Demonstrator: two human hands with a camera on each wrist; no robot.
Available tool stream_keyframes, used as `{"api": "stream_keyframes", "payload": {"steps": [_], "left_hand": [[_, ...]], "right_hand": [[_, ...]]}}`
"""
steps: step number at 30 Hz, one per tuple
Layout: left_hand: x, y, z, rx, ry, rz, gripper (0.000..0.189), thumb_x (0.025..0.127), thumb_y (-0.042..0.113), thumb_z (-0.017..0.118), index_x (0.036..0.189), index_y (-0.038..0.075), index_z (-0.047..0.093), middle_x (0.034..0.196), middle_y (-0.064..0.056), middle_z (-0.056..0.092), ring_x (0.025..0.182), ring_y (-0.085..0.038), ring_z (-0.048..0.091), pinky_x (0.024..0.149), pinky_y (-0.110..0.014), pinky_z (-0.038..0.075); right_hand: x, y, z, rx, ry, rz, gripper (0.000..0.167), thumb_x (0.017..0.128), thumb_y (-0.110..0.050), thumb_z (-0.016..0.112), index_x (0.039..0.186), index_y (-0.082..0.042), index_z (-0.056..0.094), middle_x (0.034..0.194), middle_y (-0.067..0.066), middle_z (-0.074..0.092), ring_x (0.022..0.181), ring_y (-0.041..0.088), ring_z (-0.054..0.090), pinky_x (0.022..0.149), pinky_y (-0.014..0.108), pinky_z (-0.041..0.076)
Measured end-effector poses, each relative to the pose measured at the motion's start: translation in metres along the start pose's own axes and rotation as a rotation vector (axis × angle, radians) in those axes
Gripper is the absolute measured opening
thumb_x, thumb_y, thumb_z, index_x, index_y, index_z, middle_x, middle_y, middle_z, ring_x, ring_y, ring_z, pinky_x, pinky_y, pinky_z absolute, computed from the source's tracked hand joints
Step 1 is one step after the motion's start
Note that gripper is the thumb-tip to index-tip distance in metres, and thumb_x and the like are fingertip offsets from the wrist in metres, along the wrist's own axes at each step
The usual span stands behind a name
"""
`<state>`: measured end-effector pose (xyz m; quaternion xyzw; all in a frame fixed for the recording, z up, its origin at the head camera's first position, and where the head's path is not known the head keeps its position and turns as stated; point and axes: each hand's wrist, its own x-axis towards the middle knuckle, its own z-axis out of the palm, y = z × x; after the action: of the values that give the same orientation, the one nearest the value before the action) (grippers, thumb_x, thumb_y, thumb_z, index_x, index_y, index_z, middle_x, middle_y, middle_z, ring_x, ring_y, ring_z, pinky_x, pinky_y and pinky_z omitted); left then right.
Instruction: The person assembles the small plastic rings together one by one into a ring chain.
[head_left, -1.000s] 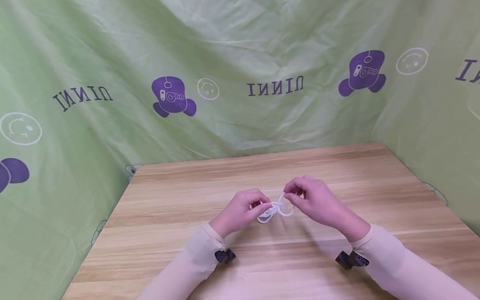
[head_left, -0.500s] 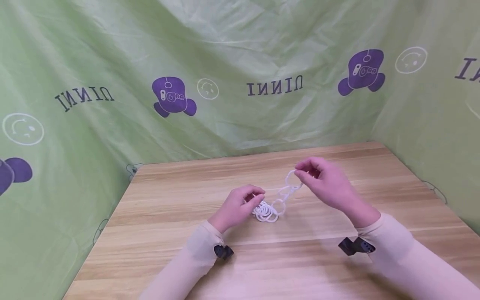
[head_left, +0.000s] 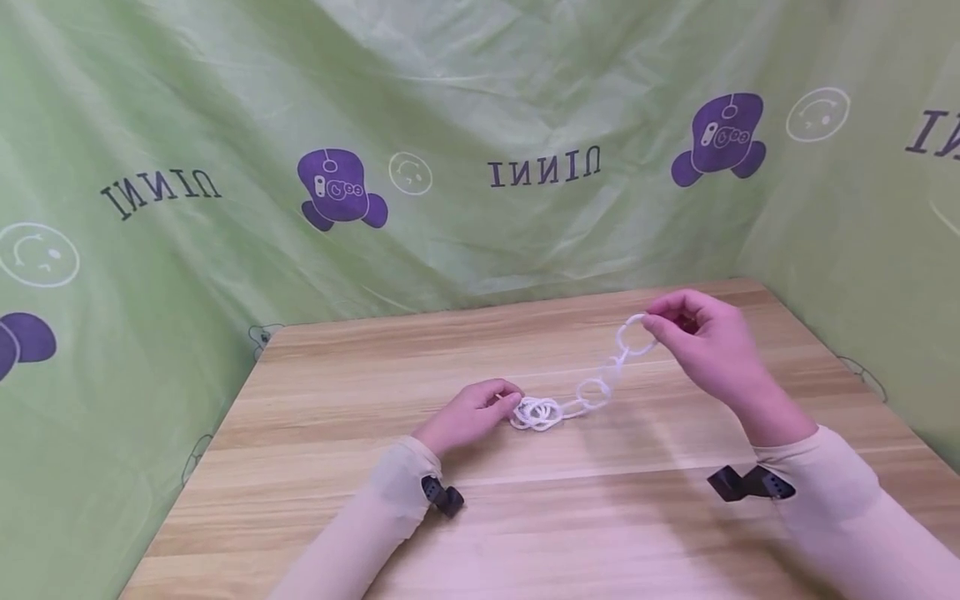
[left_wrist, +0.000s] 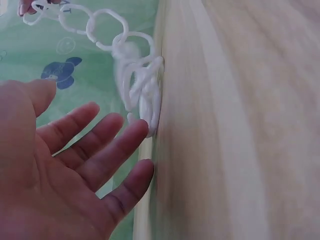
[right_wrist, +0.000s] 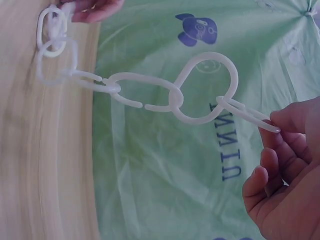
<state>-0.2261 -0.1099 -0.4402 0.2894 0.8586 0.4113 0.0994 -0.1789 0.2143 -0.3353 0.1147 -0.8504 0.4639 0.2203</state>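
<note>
A chain of white plastic links (head_left: 537,413) lies partly heaped on the wooden table, and its other end rises to the right. My right hand (head_left: 712,350) holds that raised end; in the right wrist view thumb and index finger pinch the end link (right_wrist: 250,116). Several links hang in a slanting line from there, some showing a small gap in their rim. Beside the heap is my left hand (head_left: 463,418), its fingertips at the heap's left edge. From the left wrist, its fingers (left_wrist: 112,155) look spread and relaxed, with nothing gripped.
The wooden table (head_left: 375,500) reaches back to a green curtain (head_left: 465,83) with purple figures, which surrounds it at the back and sides. Each sleeve cuff carries a small black camera (head_left: 442,497).
My right hand has moved up and to the right, drawing more links out of the heap into a line. My left hand has let the heap go and stays close by.
</note>
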Motion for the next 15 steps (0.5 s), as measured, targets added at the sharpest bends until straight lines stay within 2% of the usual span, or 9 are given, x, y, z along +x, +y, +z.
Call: {"api": "stream_keyframes", "payload": {"steps": [6, 9, 15], "left_hand": [[-0.003, 0.01, 0.002, 0.114, -0.079, 0.08, 0.038, 0.104, 0.036, 0.046, 0.13, 0.011, 0.058, 0.12, 0.001, 0.062, 0.111, -0.01, 0.056, 0.099, -0.032, 0.043], [-0.004, 0.013, 0.004, 0.164, -0.112, 0.108, 0.041, 0.106, 0.037, 0.042, 0.134, 0.01, 0.054, 0.122, 0.001, 0.061, 0.114, -0.01, 0.055, 0.101, -0.032, 0.042], [-0.004, 0.007, -0.004, 0.293, -0.07, 0.076, 0.041, 0.106, 0.036, 0.039, 0.134, 0.01, 0.053, 0.12, 0.001, 0.062, 0.114, -0.014, 0.057, 0.101, -0.034, 0.042]], "right_hand": [[-0.003, 0.014, -0.014, -0.016, 0.019, 0.092, 0.02, 0.093, -0.022, 0.069, 0.103, -0.005, 0.067, 0.081, 0.001, 0.064, 0.068, 0.011, 0.052, 0.051, 0.022, 0.04], [-0.005, 0.026, -0.022, -0.021, 0.023, 0.138, 0.024, 0.094, -0.026, 0.069, 0.105, -0.004, 0.066, 0.082, 0.0, 0.063, 0.069, 0.011, 0.051, 0.052, 0.022, 0.04], [-0.011, 0.053, -0.048, 0.064, 0.102, 0.274, 0.025, 0.094, -0.026, 0.068, 0.108, -0.005, 0.062, 0.081, -0.01, 0.059, 0.067, 0.006, 0.048, 0.051, 0.018, 0.04]]}}
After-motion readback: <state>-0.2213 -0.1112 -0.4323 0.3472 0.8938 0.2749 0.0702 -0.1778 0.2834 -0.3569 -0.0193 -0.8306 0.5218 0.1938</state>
